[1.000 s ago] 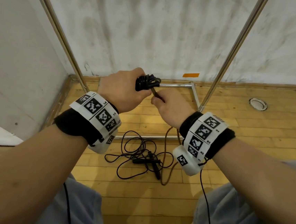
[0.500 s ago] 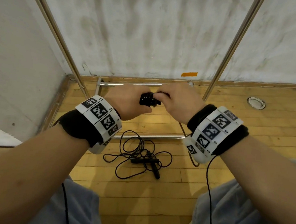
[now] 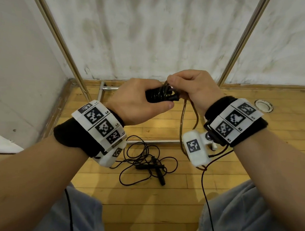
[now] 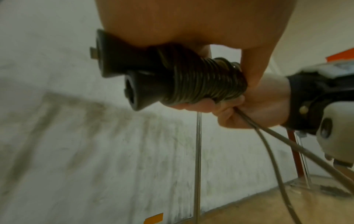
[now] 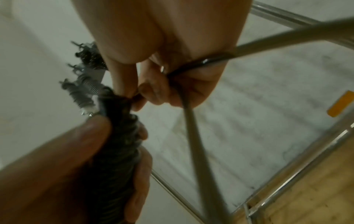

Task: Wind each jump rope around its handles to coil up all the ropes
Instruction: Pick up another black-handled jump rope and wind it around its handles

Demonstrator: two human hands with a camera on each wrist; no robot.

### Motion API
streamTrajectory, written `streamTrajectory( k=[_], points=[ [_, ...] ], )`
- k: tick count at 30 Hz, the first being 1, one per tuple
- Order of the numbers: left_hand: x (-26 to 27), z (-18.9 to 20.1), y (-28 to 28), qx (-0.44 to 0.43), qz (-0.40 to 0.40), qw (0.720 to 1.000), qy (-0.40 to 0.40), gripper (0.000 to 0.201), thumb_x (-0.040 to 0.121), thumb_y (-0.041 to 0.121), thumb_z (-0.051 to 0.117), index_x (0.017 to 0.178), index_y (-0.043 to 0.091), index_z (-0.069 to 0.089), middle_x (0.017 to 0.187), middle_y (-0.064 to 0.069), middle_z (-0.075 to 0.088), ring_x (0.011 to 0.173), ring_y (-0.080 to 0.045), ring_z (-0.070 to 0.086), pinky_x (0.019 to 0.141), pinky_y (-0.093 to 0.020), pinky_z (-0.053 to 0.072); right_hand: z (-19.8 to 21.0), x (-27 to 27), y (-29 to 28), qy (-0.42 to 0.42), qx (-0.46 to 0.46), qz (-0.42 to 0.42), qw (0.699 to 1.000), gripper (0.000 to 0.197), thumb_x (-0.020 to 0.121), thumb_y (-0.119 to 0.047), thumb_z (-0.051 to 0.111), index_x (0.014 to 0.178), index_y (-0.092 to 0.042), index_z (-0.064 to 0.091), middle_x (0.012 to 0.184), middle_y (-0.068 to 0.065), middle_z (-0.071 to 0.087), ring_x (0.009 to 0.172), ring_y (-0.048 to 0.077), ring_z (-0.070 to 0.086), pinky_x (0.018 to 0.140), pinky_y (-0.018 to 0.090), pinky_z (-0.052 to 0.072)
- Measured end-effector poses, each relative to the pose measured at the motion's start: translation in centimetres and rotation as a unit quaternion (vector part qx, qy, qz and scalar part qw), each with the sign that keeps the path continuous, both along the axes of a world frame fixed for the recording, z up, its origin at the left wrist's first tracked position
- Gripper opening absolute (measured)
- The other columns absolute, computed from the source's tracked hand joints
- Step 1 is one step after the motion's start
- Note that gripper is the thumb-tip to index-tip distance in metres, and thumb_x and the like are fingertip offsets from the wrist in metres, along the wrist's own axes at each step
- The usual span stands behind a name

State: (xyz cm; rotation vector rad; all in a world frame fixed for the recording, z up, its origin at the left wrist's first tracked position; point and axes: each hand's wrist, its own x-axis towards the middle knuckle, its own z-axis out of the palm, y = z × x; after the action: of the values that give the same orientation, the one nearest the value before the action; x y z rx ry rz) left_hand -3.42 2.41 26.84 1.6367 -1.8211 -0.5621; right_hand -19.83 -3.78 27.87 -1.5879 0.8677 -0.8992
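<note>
Jump rope handles [image 3: 161,97], paired and mostly wound, sit clamped in the left hand [image 3: 136,102]. Right hand [image 3: 193,89] pinches the loose tail [image 3: 181,122] just beside them. Ease that pinch and the coils probably spring loose.

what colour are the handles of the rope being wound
Black handles, clearest in the left wrist view.
</note>
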Motion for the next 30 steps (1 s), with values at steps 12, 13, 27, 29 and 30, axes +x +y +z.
streamTrajectory(
  k=[12,13,27,29,30],
  points=[
    [-0.7,1.5,-0.4,-0.049,0.094,0.989,0.107,0.033,0.082,0.047,0.066,0.084,0.015,0.059,0.076,-0.008,0.067,0.069,-0.025,0.066,0.067,-0.048,0.054,-2.2,3.2,2.6,0.088,-0.044,-0.035,0.995,0.032,0.098,-0.018,0.039,0.069,-0.024,0.049,0.058,-0.003,0.044,0.051,0.015,0.040,0.051,0.031,0.037],
    [-0.6,1.4,-0.5,-0.050,0.108,0.988,0.096,0.031,0.082,0.048,0.066,0.080,0.018,0.057,0.075,-0.006,0.067,0.069,-0.024,0.066,0.067,-0.047,0.054,-2.2,3.5,2.9,0.111,-0.060,-0.029,0.992,0.032,0.098,-0.016,0.038,0.070,-0.026,0.047,0.060,-0.006,0.043,0.051,0.013,0.039,0.052,0.031,0.034],
    [3.0,-2.0,-2.6,-0.046,0.171,0.976,-0.127,0.049,0.076,0.076,0.047,0.085,0.028,0.049,0.063,0.012,0.051,0.060,-0.006,0.051,0.050,-0.027,0.034,-1.7,3.0,3.6,0.349,-0.175,0.047,0.920,0.028,0.100,-0.023,0.037,0.094,-0.007,0.060,0.065,-0.006,0.047,0.059,0.008,0.043,0.050,0.019,0.030],
    [3.1,-2.2,-2.7,-0.009,0.167,0.972,-0.167,0.048,0.082,0.070,0.048,0.093,0.024,0.049,0.065,0.012,0.048,0.062,-0.015,0.053,0.053,-0.030,0.036,-1.9,2.9,3.7,0.353,-0.183,0.050,0.916,0.026,0.100,-0.024,0.039,0.085,-0.010,0.056,0.062,-0.007,0.044,0.054,0.006,0.039,0.047,0.018,0.026],
    [3.1,-2.2,-2.7,0.009,0.153,0.971,-0.182,0.047,0.086,0.066,0.049,0.099,0.020,0.049,0.067,0.011,0.046,0.064,-0.017,0.053,0.053,-0.031,0.037,-2.0,2.8,3.7,0.356,-0.187,0.049,0.914,0.027,0.100,-0.024,0.039,0.085,-0.010,0.056,0.062,-0.007,0.043,0.054,0.006,0.038,0.047,0.018,0.025]
  ],
)
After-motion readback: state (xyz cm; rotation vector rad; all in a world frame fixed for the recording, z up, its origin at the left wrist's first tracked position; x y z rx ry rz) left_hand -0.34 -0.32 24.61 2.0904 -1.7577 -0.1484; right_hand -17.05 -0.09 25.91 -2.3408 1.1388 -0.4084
